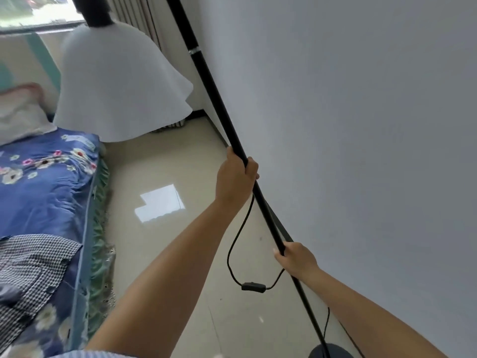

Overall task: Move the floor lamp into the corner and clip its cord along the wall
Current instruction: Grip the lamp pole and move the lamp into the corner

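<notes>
The floor lamp has a long black pole running from the top of the view down to a round black base at the bottom edge. Its white bell-shaped shade hangs at the upper left. My left hand grips the pole around its middle. My right hand grips it lower down. A thin black cord loops below my left hand, with an inline switch hanging between my arms. The cord's lower end is out of view.
A white wall runs along the right with a dark baseboard. A bed with a blue floral cover fills the left. Glossy beige floor lies between them, leading to the far corner with curtains.
</notes>
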`<state>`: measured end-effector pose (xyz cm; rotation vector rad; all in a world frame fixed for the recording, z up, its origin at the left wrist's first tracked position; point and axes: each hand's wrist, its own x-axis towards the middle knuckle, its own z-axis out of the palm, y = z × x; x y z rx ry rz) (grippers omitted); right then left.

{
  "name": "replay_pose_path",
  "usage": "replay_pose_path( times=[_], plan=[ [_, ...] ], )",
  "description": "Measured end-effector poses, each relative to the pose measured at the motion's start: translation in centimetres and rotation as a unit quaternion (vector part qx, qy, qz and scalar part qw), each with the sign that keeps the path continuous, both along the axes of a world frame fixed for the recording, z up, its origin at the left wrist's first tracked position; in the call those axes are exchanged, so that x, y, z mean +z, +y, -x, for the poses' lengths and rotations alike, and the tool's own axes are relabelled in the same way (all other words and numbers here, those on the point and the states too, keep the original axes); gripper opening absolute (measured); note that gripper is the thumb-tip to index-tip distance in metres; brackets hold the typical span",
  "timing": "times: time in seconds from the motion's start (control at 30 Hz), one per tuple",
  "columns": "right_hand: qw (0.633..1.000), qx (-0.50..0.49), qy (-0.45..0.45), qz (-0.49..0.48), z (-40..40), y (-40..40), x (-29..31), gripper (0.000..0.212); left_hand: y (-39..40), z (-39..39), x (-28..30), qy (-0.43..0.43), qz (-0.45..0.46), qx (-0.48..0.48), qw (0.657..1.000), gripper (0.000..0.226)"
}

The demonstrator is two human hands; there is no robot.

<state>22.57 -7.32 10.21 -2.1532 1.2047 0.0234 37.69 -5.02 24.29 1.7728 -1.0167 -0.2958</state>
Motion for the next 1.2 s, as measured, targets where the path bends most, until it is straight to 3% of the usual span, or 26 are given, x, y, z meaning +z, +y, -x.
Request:
replay_pose_path(
  times=[0.2, 0.4, 0.5, 0.93, 1.1, 1.2],
  plan=[
    [0.998, 0.045, 0.004, 0.037, -12.9, -3.4, 3.5, 0.037, -3.5, -13.3, 3.5, -0.016, 0.031, 0.013, 0.999, 0.002],
    [0.994, 0.075, -0.030, 0.075, -24.5, -8.7, 4.8, 0.041, -9.5, -25.1, 5.1, -0.031, 0.040, 0.035, 0.998, 0.025],
    [0.993, 0.085, -0.040, 0.074, -30.8, -13.0, 4.7, 0.035, -13.5, -31.4, 5.2, -0.036, 0.045, 0.031, 0.998, 0.003],
    [0.989, 0.107, -0.064, 0.077, -57.6, -33.0, 6.4, 0.042, -31.6, -56.3, 7.9, -0.023, 0.059, 0.056, 0.996, 0.016],
    [0.988, 0.112, -0.058, 0.086, -69.0, -40.1, 5.9, 0.021, -38.2, -68.0, 6.9, -0.028, 0.076, 0.073, 0.994, 0.016],
    [0.990, 0.106, -0.050, 0.081, -76.3, -44.5, 5.9, 0.026, -42.3, -75.4, 6.6, -0.022, 0.081, 0.061, 0.995, 0.018]
  ],
)
